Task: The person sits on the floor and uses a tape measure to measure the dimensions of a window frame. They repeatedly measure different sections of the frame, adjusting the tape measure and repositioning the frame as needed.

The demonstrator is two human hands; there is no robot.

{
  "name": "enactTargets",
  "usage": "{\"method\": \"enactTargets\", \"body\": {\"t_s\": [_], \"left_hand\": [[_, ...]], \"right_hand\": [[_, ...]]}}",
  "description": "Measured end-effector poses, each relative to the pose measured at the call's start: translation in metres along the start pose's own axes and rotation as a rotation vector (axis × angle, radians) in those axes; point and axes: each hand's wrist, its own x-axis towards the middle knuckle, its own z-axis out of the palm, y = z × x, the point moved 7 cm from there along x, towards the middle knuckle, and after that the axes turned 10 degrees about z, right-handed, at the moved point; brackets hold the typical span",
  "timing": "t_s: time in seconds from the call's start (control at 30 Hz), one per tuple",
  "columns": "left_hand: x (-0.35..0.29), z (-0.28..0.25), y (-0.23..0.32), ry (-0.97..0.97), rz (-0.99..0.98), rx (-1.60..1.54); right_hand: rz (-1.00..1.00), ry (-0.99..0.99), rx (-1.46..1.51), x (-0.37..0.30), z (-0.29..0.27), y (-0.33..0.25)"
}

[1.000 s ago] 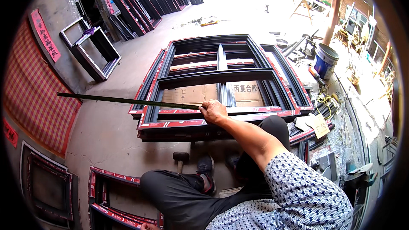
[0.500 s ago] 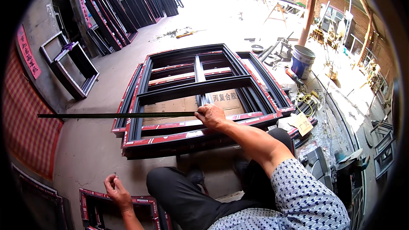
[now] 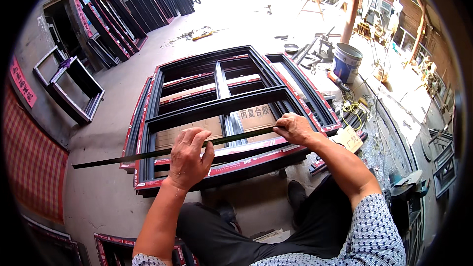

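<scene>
A long, thin dark strip (image 3: 113, 160) stretches across the near part of a black window frame (image 3: 217, 102) with red-and-white film on its edges. My right hand (image 3: 294, 129) pinches the strip's right end above the frame's near right part. Farther left, my left hand (image 3: 188, 156) is curled at the strip's middle, thumb and fingers closed about it; part of the grip is hidden behind the hand. The strip's left end juts out past the frame and tilts slightly down. More frames lie stacked beneath, with brown cardboard (image 3: 187, 132) showing through the openings.
A smaller frame (image 3: 106, 241) lies low at my left, by my leg. To the right stand a bucket (image 3: 347, 63), a drill-like tool (image 3: 337, 80) and a yellow cord (image 3: 355, 113). Black profiles (image 3: 106, 15) lean on the far left wall, near an upright frame (image 3: 74, 86).
My left hand has come up from low on the left to the strip's middle. My right hand has moved right with the strip, whose left end now sits lower. The view has shifted slightly.
</scene>
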Motion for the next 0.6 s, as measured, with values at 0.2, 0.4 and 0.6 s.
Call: {"method": "enactTargets", "body": {"t_s": [0.2, 0.4, 0.6], "left_hand": [[0.023, 0.082, -0.013, -0.240, 0.003, 0.031], [-0.007, 0.128, -0.028, -0.388, -0.092, -0.001], [-0.029, 0.154, -0.041, -0.463, -0.121, -0.052]], "right_hand": [[-0.006, 0.027, -0.066, -0.017, -0.035, 0.059], [0.070, -0.024, -0.085, -0.030, -0.039, 0.114], [0.161, -0.138, -0.065, -0.032, -0.044, 0.163]]}}
